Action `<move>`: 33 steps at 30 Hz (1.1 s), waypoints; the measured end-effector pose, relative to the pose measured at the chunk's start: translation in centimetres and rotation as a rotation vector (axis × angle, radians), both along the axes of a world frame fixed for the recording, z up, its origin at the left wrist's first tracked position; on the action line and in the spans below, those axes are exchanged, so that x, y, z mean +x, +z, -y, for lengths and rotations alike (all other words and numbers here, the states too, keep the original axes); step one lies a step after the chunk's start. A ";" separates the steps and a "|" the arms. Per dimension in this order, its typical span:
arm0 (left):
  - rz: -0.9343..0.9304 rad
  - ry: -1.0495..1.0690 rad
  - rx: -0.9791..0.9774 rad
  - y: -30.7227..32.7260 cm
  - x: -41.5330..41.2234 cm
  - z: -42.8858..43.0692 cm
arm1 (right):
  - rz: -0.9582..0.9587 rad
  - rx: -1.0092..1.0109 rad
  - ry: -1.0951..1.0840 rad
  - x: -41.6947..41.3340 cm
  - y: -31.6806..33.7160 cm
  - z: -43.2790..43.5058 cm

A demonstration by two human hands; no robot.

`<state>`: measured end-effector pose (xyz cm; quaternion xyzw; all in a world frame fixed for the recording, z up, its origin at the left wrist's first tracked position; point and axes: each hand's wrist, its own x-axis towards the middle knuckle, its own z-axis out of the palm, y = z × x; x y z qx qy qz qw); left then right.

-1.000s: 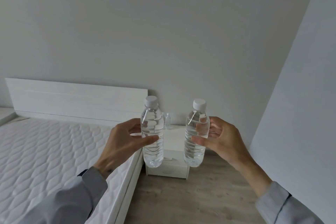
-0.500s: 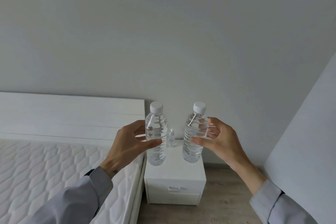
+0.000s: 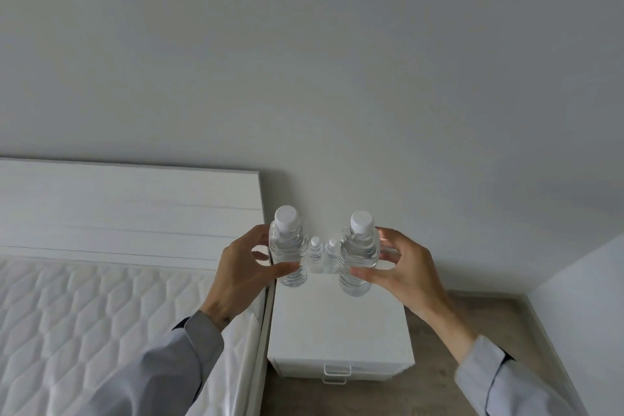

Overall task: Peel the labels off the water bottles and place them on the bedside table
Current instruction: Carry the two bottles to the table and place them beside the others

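Each hand holds a clear, label-free water bottle with a white cap, upright above the white bedside table [image 3: 337,324]. My left hand [image 3: 241,273] grips the left bottle [image 3: 287,250] around its middle, over the table's left rear corner. My right hand [image 3: 401,272] grips the right bottle [image 3: 358,257] the same way, over the table's rear middle. Whether the bottle bases touch the tabletop is unclear. Two more capped bottles, a left one [image 3: 315,255] and a right one [image 3: 331,255], stand at the table's back edge against the wall, seen between the held pair.
A bed with a quilted white mattress [image 3: 84,324] and white headboard [image 3: 128,209] lies left of the table. The table has a drawer with a handle [image 3: 336,371]. Wood floor [image 3: 506,321] and a side wall [image 3: 584,297] are to the right.
The view has closed in on the bedside table. Both hands have carried their bottles forward and down over the tabletop, and the second bottle at the back has come into view.
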<state>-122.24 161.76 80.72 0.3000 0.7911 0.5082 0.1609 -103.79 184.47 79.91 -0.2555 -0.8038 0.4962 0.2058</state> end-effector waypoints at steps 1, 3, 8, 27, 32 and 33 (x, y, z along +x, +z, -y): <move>0.025 -0.008 -0.019 -1.4 -1.3 -1.0 | 0.020 -0.019 -0.015 -1.2 -1.5 -0.5; 0.064 -0.023 -0.047 -4.8 -4.0 -3.2 | 0.033 -0.051 -0.039 -3.8 -4.7 -1.9; 0.160 -0.044 -0.130 -15.4 -7.9 -7.3 | 0.066 -0.106 -0.107 -7.8 -14.2 -4.5; 0.226 -0.011 -0.139 -45.4 -11.6 -14.9 | 0.166 -0.179 -0.056 -14.2 -44.6 -10.3; 0.185 -0.013 -0.124 -48.2 -11.9 -15.6 | 0.131 -0.183 -0.080 -15.4 -46.8 -11.0; 0.189 -0.006 -0.123 -48.6 -11.9 -15.7 | 0.130 -0.183 -0.086 -15.6 -47.1 -11.2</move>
